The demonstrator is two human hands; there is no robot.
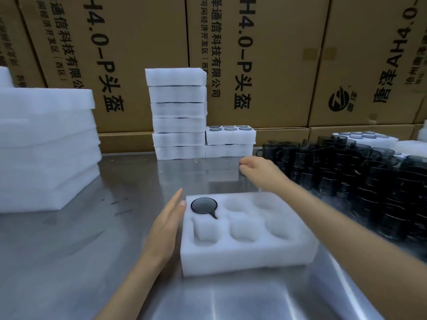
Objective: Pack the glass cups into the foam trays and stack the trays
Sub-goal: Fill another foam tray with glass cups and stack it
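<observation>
A white foam tray (245, 257) with several round pockets lies on the steel table in front of me. One dark glass cup (203, 205) sits in its far left pocket; the other pockets hold nothing. My left hand (165, 224) rests flat, fingers straight, against the tray's left side. Beyond the tray, my right hand (256, 168) curls its fingers round a dark glass cup (242, 173) that is mostly hidden under the hand. A crowd of dark glass cups (360, 172) stands at the right.
A tall stack of closed foam trays (178, 114) stands at the back centre, with a lower stack (231, 140) showing cups on top beside it. Empty foam trays (46, 146) pile up at the left. Cardboard boxes (265, 61) wall off the back.
</observation>
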